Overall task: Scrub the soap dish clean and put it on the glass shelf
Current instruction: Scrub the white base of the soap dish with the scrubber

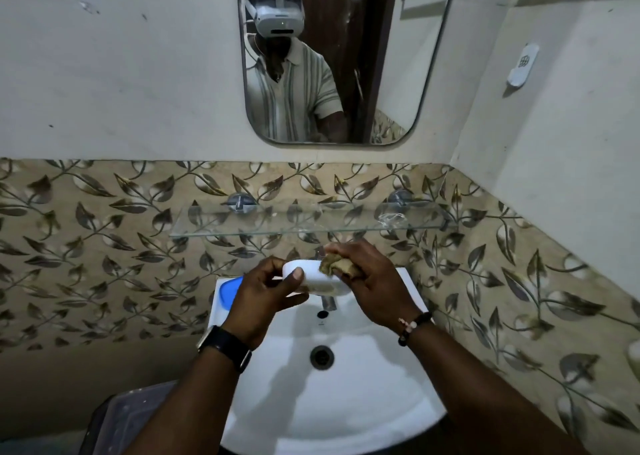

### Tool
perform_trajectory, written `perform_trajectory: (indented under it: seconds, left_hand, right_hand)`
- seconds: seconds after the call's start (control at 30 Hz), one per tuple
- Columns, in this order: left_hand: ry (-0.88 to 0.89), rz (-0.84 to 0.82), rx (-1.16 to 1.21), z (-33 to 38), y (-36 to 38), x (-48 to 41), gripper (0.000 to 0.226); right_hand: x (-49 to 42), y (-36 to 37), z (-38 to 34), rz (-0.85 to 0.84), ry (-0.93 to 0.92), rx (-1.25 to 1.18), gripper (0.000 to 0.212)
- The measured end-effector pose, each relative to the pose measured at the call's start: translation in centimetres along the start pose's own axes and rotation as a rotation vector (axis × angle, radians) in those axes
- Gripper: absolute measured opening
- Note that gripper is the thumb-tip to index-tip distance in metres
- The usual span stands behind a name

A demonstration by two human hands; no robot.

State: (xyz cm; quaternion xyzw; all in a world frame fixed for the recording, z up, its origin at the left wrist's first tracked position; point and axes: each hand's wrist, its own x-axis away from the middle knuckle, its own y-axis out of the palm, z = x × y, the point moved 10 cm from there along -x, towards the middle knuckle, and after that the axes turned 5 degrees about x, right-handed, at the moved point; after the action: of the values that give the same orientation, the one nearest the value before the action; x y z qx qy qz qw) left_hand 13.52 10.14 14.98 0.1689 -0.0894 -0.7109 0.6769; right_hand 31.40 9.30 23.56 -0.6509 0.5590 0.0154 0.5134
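Note:
Over the white sink (pixel 346 402) I hold a white oval soap dish (pixel 317 279) in my left hand (pixel 266 297), thumb on its near rim. My right hand (pixel 372 290) grips a brownish scrub pad (pixel 337 266) and presses it against the dish's right end. The glass shelf (pixel 304 220) hangs on the leaf-patterned tiles just above and behind my hands, with nothing solid on it apart from a faint clear smear near its right bracket.
The tap (pixel 329 302) sits under the dish, mostly hidden. A blue object (pixel 230 292) lies on the sink's left ledge. A mirror (pixel 339 56) hangs above the shelf. A dark bin with a clear lid (pixel 128 416) stands at lower left.

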Motion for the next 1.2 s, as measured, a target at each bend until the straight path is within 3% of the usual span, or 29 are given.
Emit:
perform_trajectory:
  seconds: [0.1,0.17,0.23,0.37,0.53,0.67,0.77,0.83,0.9,0.97,1.07,1.13,1.2]
  left_hand:
    - [0.036,0.066,0.093,-0.9,-0.3,0.5,0.032]
    - [0.091,0.101,0.049,-0.8,-0.3,0.9,0.043]
    - [0.151,0.112,-0.053,-0.4,-0.3,1.2,0.049]
    - [0.160,0.064,-0.095,-0.5,-0.2,0.9,0.037]
    - [0.074,0.005,0.089,-1.2,1.3,0.7,0.039]
    - [0.144,-0.022,-0.072,-0.8,2.1,1.0,0.030]
    - [0.190,-0.064,-0.181,-1.4,2.9,1.4,0.027]
    - [0.239,-0.070,-0.278,-1.4,3.0,1.8,0.031]
    - [0.279,-0.059,-0.344,-0.9,2.5,1.9,0.041]
    - [0.302,-0.041,-0.408,-0.6,1.8,1.8,0.052]
    - [0.308,-0.008,-0.453,-0.2,0.6,1.7,0.063]
    - [0.290,-0.006,-0.469,-0.5,0.2,1.7,0.069]
    - [0.257,-0.025,-0.452,-1.1,0.4,1.8,0.071]
  right_hand:
    - [1.6,-1.2,2.2,0.324,0.209,-0.122,0.034]
    - [3.2,0.5,5.0,0.428,0.505,-0.514,0.025]
    - [4.3,2.3,6.2,0.471,0.677,-0.804,0.021]
    - [5.3,3.8,6.4,0.450,0.792,-1.093,0.018]
    - [5.9,4.3,5.9,0.445,0.829,-1.151,0.027]
    - [6.6,4.4,6.3,0.535,0.913,-1.225,0.030]
    - [8.1,6.5,6.4,0.585,1.124,-1.383,0.040]
    - [8.6,8.3,5.5,0.461,1.221,-1.496,0.058]
    - [9.1,9.1,4.8,0.367,1.238,-1.588,0.062]
    - [9.5,8.7,5.3,0.355,1.216,-1.463,0.053]
    - [10.1,4.6,7.7,0.649,1.101,-1.058,0.036]
    - [9.4,1.3,7.6,0.789,0.930,-0.849,0.033]
    - [7.5,-1.2,5.9,0.714,0.679,-0.591,0.040]
